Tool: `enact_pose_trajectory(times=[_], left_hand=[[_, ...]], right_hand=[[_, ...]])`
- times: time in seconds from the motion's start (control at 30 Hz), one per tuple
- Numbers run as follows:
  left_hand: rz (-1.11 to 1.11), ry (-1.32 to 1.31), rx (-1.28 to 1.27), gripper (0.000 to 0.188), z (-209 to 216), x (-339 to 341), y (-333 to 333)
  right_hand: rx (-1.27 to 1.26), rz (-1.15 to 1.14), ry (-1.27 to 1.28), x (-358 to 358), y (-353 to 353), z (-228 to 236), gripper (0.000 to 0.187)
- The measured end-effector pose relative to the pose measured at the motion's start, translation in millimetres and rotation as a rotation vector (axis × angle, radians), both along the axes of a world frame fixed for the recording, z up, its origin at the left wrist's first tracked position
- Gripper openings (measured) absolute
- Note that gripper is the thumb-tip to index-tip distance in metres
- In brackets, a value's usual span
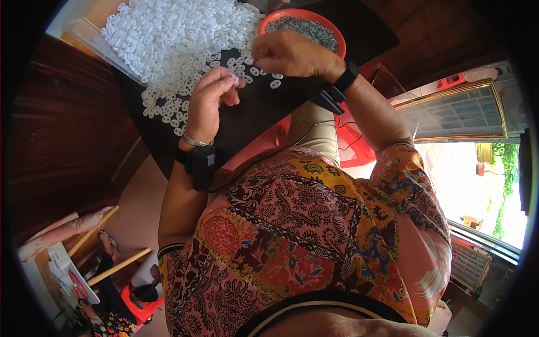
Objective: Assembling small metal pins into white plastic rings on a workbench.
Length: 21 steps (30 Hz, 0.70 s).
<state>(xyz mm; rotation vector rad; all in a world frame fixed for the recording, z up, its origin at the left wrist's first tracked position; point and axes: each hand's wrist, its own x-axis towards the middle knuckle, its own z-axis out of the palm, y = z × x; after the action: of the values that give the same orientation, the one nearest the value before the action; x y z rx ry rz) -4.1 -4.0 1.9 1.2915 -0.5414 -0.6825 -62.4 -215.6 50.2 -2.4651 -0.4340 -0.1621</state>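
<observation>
My left hand point(205, 106) is closed in a pinch on a small white oval plastic piece point(234, 79), held between thumb and fingertips over the dark table. To the right, my right hand point(292, 54) has its fingers curled together in front of a red bowl point(341, 45). Whatever sits in those fingers is hidden and slightly blurred. Small grey metal pieces, looking like screws, point(306, 27) fill the bowl. A big heap of white oval pieces with holes point(174, 33) spreads beyond my left hand, and several loose ones lie below my right hand.
A clear plastic tray point(126, 66) borders the heap at the left. The black tabletop point(236, 132) ends near my body. Dark cables hang from black wrist devices point(200, 168). Red plastic seating point(359, 149) stands under the table; another person and a red stool point(147, 308) appear at lower left.
</observation>
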Motion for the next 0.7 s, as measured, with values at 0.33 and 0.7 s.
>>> enact_pose_trajectory(times=[0.33, 0.7], left_hand=[[-0.137, -0.036, 0.063, 0.016, -5.0, 0.0, 0.6], [-0.216, 0.055, 0.018, 0.019, -8.9, 5.7, 3.2]], right_hand=[[-0.125, 0.131, -0.047, 5.8, 28.3, -12.3, 0.016], [-0.065, 0.136, 0.069, 0.4, 26.8, -3.6, 0.018]])
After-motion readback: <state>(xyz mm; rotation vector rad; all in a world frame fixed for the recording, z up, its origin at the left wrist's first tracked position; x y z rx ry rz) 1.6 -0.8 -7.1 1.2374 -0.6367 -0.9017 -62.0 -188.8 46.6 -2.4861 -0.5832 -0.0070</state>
